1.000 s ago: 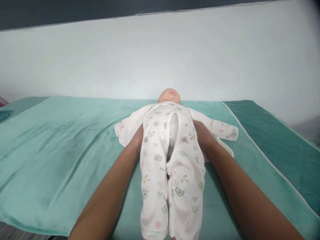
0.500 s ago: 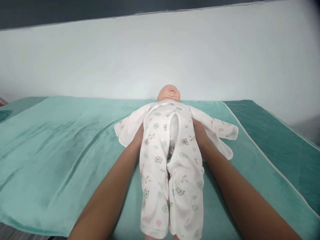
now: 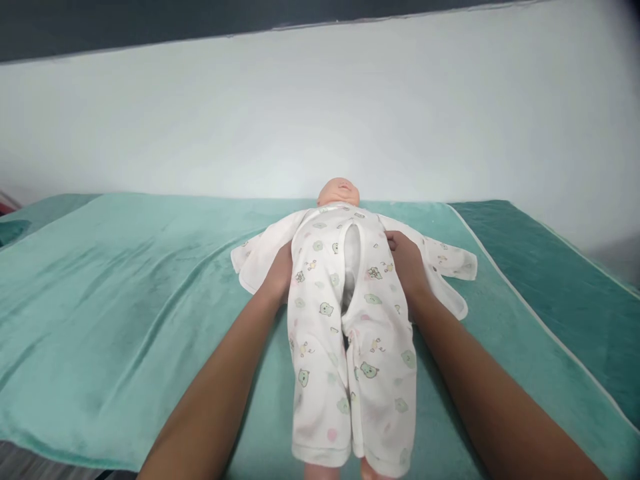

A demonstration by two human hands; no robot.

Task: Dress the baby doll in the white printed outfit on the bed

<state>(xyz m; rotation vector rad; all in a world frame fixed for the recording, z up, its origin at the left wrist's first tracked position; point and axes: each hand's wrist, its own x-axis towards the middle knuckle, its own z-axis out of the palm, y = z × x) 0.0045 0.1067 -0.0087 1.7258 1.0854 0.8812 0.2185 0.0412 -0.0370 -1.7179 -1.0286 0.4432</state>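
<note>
A baby doll [image 3: 339, 192] lies face up on a teal blanket [image 3: 125, 287], head toward the wall. It wears a white romper [image 3: 350, 313] printed with small green animals, open down the front. My left hand [image 3: 279, 272] grips the doll's left side of the torso, fingers tucked under the body. My right hand [image 3: 406, 263] clasps the other side, thumb on top of the romper. The romper's sleeves lie flat and spread out to both sides.
The blanket covers a bed with a darker green quilted cover [image 3: 550, 280] showing at the right. A pale wall [image 3: 320, 113] runs directly behind the doll's head. The bed's near edge is at the lower left.
The doll has slid a little away from me, its feet now showing at the bottom. My right hand has come up onto the torso side, thumb over the cloth.
</note>
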